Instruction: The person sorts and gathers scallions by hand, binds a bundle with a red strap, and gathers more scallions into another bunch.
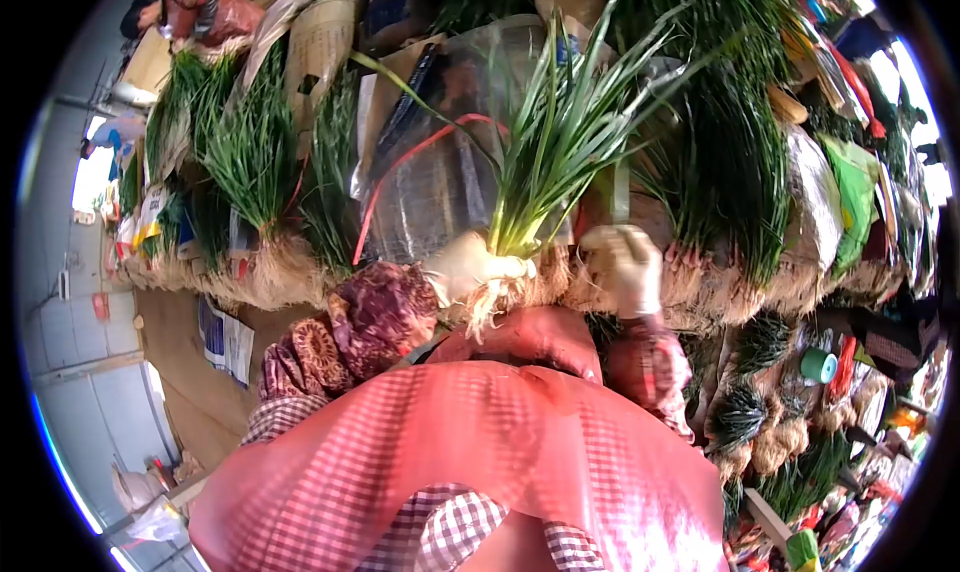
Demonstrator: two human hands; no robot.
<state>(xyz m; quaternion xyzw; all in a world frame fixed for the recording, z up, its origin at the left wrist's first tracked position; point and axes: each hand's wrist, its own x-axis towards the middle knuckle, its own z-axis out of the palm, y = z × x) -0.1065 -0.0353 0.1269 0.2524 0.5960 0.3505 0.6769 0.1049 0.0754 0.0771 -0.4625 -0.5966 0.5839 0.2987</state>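
Observation:
My left hand (475, 268), in a pale glove, is wrapped round the base of a bunch of long green leafy plants (545, 162). The leaves fan upward and to the right, and pale roots hang below the fist. To the right of the bunch, my right hand (622, 264), also gloved, is raised with its fingers curled; whether they pinch anything is too small to make out. A red strip (400, 162) curves over clear plastic sheeting (430, 207) behind the held bunch.
Rooted green bunches (245, 162) stand at the left, and more dark green ones (735, 162) at the right. Tied bundles lie lower right near a teal roll (818, 365). Another person (205, 17) is at the upper left. Cardboard (190, 372) covers the floor.

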